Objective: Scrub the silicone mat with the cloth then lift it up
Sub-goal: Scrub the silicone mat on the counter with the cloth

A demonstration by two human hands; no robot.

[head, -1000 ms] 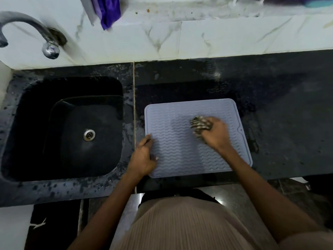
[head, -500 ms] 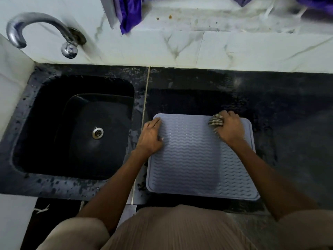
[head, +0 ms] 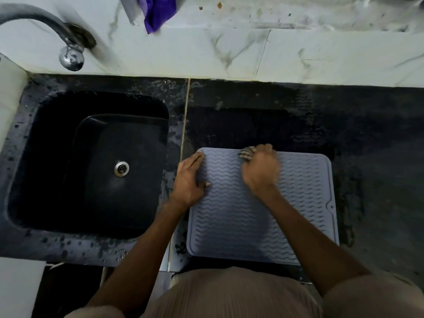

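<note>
The silicone mat (head: pixel 263 207) is lying flat on the dark wet counter (head: pixel 378 157), just right of the black sink (head: pixel 96 166). It is pale purple-grey and has wavy ridges all over it.

The right hand (head: pixel 260 168) is curling its fingers around a bunched-up cloth (head: pixel 246 153) and pressing it down on the far edge of the mat. Only a bit of the striped cloth is poking out past the knuckles. The hand is looking blurry, so it is probably rubbing fast.

The left hand (head: pixel 190 177) is lying flat with straight fingers on the far left corner of the mat. It is not gripping anything. It is pressing the mat down so it is not sliding on the wet counter.

The scrubbing looks like it is partway done, and the lifting is not started yet.

To scrub well, the person should be pushing the cloth along the wavy lines, so it is getting into the grooves. The flat hand should be pressing firmly, because a wet mat slips easily. The near part and the right side with the little hole (head: pixel 332 207) probably need rubbing too.
</note>
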